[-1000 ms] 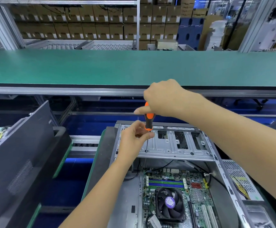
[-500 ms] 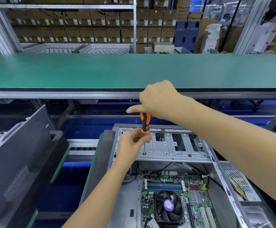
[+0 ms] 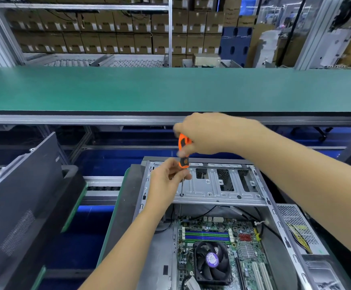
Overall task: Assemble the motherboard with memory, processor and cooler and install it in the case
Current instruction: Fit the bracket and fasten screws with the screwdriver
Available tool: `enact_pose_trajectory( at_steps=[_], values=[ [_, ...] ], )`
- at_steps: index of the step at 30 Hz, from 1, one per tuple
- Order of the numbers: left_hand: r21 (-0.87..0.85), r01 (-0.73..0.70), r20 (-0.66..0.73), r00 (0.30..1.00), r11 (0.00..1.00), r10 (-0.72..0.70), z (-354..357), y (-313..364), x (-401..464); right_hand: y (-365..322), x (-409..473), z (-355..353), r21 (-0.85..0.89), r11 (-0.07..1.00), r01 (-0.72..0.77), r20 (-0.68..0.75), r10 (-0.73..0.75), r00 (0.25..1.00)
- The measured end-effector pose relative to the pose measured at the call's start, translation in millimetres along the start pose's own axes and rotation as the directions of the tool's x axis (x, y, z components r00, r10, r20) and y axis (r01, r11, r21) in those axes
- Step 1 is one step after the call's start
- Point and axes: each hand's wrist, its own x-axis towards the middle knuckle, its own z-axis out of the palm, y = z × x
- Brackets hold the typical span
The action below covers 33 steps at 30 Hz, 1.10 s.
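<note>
1. Right hand [image 3: 210, 133] grips the upright screwdriver [image 3: 183, 151] by its handle.
2. Left hand [image 3: 166, 181] pinches its shaft, tip on the case [image 3: 218, 185] bracket.
3. Motherboard [image 3: 216, 248] lies inside, below.

Right hand [image 3: 210, 133] grips the orange screwdriver [image 3: 184, 150] upright; left hand [image 3: 167, 181] pinches its shaft, tip on the case [image 3: 216, 185] drive bracket, beyond the motherboard [image 3: 216, 248].

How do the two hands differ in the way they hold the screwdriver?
The right hand grips the orange handle of the screwdriver from above; the left hand pinches the thin metal shaft lower down. The right hand is higher and looks motion-blurred; the left hand sits close to the drive bay bracket and looks sharper. Both hold the same upright tool.
</note>
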Motion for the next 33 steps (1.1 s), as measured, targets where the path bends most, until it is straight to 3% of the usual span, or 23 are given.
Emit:
enact_pose_trajectory(
  at_steps=[3,6,8,10,12,14,16,21,25,28,31,33],
  values=[
    [0.007,0.001,0.03,1.0,1.0,-0.001,-4,0,1,4,-2,-5,0.14,0.986,0.092,0.018,-0.095,0.995],
    [0.078,-0.014,0.014,1.0,0.997,0.013,-1,3,0,-6,4,-7,-0.183,0.981,-0.07,-0.082,0.056,0.995],
    [0.14,-0.038,-0.028,0.999,0.989,0.042,0,5,0,-11,4,-7,-0.291,0.946,-0.144,-0.133,0.109,0.985],
    [0.163,-0.06,-0.026,0.998,0.985,0.065,-1,7,1,-7,2,-6,-0.213,0.97,-0.121,-0.075,0.107,0.991],
    [0.158,-0.066,-0.014,0.998,0.985,0.069,-6,8,1,-2,2,-7,0.002,0.999,0.043,0.04,-0.043,0.998],
    [0.152,-0.049,0.005,0.999,0.987,0.049,-9,8,2,-1,2,-10,0.079,0.989,0.128,0.046,-0.131,0.99],
    [0.137,-0.023,0.015,1.0,0.99,0.021,-10,8,2,-2,6,-11,0.041,0.995,0.086,-0.006,-0.086,0.996],
    [0.101,-0.004,0.003,1.0,0.995,0.004,-5,7,2,-13,9,-1,-0.243,0.965,-0.093,-0.141,0.06,0.988],
    [0.054,0.022,0.057,0.998,0.998,-0.025,-7,9,4,-3,7,2,-0.129,0.989,0.074,0.048,-0.069,0.997],
    [0.035,0.027,0.091,0.995,0.999,-0.03,-8,14,2,0,9,-1,-0.111,0.99,0.087,0.025,-0.085,0.996],
    [0.268,-0.01,-0.034,0.999,0.963,0.02,-7,8,-14,-1,9,-4,-0.141,0.99,0.024,-0.019,-0.027,0.999],
    [0.503,-0.001,-0.052,0.998,0.864,0.031,-8,-15,-37,3,10,-5,-0.096,0.995,-0.002,-0.038,-0.001,0.999]
  ],
)
